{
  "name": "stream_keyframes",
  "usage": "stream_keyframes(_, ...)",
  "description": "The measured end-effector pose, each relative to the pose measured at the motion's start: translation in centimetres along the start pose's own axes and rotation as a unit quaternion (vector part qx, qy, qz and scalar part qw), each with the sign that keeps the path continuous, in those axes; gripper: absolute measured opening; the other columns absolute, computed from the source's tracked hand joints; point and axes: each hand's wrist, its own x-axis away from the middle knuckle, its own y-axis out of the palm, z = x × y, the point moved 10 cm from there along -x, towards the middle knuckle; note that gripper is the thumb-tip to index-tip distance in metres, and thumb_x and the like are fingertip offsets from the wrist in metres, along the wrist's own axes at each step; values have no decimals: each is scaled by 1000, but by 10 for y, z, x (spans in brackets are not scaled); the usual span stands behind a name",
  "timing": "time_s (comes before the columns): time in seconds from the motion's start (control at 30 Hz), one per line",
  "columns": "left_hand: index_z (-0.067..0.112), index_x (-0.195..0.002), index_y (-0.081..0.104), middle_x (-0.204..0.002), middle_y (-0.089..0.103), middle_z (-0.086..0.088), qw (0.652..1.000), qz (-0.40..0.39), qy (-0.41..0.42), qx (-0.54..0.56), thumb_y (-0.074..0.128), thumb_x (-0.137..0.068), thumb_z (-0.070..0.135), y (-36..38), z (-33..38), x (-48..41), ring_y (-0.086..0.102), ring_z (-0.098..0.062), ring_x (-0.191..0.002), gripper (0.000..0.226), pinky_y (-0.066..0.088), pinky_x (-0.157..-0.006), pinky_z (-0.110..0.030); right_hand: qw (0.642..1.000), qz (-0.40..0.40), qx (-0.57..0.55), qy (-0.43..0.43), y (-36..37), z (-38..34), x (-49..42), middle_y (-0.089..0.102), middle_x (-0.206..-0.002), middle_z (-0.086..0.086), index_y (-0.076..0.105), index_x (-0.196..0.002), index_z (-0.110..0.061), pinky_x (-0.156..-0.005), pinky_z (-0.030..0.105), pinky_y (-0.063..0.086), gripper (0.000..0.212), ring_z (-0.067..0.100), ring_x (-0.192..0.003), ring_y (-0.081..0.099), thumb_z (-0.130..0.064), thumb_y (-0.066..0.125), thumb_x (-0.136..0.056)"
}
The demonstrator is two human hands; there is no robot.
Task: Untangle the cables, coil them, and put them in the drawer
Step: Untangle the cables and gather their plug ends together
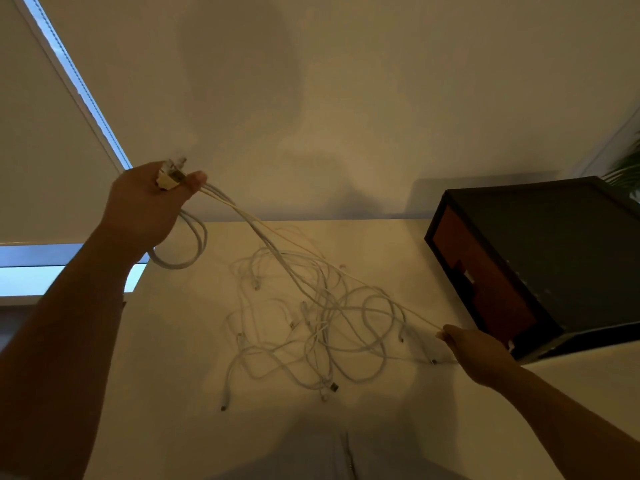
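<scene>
Cables (323, 317), thin and white, lie in a loose tangle across the middle of the pale bench (173, 341), their loops crossing one another, with several strands lifted off the surface toward the upper left.

A black drawer unit (561, 251) stands on the right part of the bench, turned at an angle. Its reddish-brown drawer (485, 271) sits flush in the frame with a dark cut-out handle in its front, so whatever is inside is hidden. No cable touches the unit.

The left hand (149, 206) is raised well above the bench at the left. Its grip is clamped: the fingers and thumb curl round a small bunch of plugs (169, 176) and the cable ends that run from them. A short loop (194, 251) hangs below this hand, and the other strands slope down from it into the tangle.

The right hand (478, 351) is low, close to the bench and just in front of the near corner of the drawer unit. Its fingertips are pinched together on a single strand (408, 311), which runs in a straight line up to the left hand.

Loose plugs lie at the near edge of the tangle, one (334, 387) at the centre and one (223, 408) further left.
</scene>
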Motion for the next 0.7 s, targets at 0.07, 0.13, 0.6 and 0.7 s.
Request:
stream_keyframes(0.07, -5, -75, 51, -59, 34, -9, 1000, 4, 6, 14, 66, -87, 40, 1, 1, -1, 30, -21, -56, 49, 31, -65, -34, 1000, -12, 14, -14, 6, -7, -1, 60, -85, -2, 50, -111, -22, -69, 31, 54, 20, 16, -75, 61, -33, 34, -103)
stream_keyframes(0.13, -10, -82, 53, -66, 40, -16, 1000, 1, 16, 12, 66, -87, 41, 2, 3, -2, 37, -23, -64, 53, 32, -71, -35, 998, -38, 26, -31, 12, -16, -1, 56, -86, -2, 51, -113, -20, -68, 28, 49, 18, 16, -78, 58, -27, 38, -103)
stream_keyframes(0.6, -15, -89, 53, -71, 42, -12, 997, -48, 34, 54, 65, -88, 35, 23, 30, 11, 36, -19, -67, 52, 31, -61, -27, 934, 49, -285, -208, -82, -179, -17, 44, -134, 0, 40, -140, -24, -103, 32, 40, 60, 15, -120, 44, -35, 67, -86)
stream_keyframes(0.7, -14, -86, 52, -61, 36, -7, 997, -45, 30, 56, 65, -88, 34, 23, 31, 14, 32, -16, -59, 51, 30, -59, -29, 920, 65, -296, -250, -107, -215, -13, 53, -115, -7, 57, -123, -23, -85, 7, 37, 41, 2, -101, 49, -36, 68, -86)
